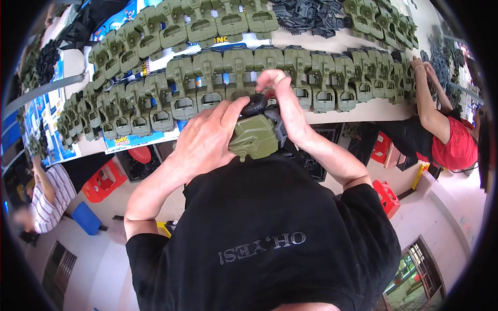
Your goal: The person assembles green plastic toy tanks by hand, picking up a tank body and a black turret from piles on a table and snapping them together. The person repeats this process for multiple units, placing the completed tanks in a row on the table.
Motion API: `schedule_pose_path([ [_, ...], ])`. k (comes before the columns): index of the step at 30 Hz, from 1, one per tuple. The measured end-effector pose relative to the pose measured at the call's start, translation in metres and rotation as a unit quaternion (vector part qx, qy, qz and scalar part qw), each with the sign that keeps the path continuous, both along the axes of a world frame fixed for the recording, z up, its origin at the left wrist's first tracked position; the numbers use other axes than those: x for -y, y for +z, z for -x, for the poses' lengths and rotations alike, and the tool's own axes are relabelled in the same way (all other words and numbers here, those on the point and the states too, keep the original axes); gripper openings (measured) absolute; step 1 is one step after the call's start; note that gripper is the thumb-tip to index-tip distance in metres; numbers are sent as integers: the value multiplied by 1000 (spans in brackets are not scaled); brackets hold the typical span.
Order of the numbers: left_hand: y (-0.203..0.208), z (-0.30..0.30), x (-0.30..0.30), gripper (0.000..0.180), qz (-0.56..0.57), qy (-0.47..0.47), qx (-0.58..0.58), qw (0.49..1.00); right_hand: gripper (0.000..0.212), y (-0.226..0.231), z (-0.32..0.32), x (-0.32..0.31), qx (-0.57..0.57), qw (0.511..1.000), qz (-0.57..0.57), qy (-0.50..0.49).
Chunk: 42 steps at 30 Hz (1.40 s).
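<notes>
Olive-green toy vehicle body [254, 139] held up before chest, near table [371, 114]. Body: plastic, raised ridges and angled panels moulded into visible face. Black treaded wheel [254, 105] seen at top; dark grey part [278, 126] set along right side. Body grasped from left by left hand [203, 136]. Right hand [289, 107] curled beside wheel and grey part; whether anything is gripped cannot be told.

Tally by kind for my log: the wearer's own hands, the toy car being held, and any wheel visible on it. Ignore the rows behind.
Hands, left and right: 2
Green toy car: 1
Black wheel: 1
Total: 4
</notes>
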<state>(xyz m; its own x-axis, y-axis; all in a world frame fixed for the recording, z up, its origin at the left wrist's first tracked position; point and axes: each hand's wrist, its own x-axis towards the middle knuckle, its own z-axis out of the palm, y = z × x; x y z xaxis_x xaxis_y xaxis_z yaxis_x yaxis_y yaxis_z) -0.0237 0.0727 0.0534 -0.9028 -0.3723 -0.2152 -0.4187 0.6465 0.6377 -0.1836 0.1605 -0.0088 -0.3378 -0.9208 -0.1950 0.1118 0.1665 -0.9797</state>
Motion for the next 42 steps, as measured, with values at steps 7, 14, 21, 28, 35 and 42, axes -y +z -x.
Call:
schedule_pose_path([
  [7,-6,-13,-20,72,79,-99,-31,991,63,8,-3,-33,64,984,4,166],
  [14,-12,-28,-33,55,114,-101,-53,987,33,6,-21,-37,28,988,77,134],
  [21,-21,-14,-14,68,36,-38,-69,996,46,1,3,-9,17,978,7,208],
  [28,-52,53,19,91,-153,250,-122,948,48,29,66,12,-251,960,6,-122],
  [35,-75,179,17,72,-408,369,-287,784,103,23,54,-27,-428,892,-112,-89],
  [42,-62,263,6,88,-447,208,-173,853,77,-10,169,-48,-363,885,-47,-289],
])
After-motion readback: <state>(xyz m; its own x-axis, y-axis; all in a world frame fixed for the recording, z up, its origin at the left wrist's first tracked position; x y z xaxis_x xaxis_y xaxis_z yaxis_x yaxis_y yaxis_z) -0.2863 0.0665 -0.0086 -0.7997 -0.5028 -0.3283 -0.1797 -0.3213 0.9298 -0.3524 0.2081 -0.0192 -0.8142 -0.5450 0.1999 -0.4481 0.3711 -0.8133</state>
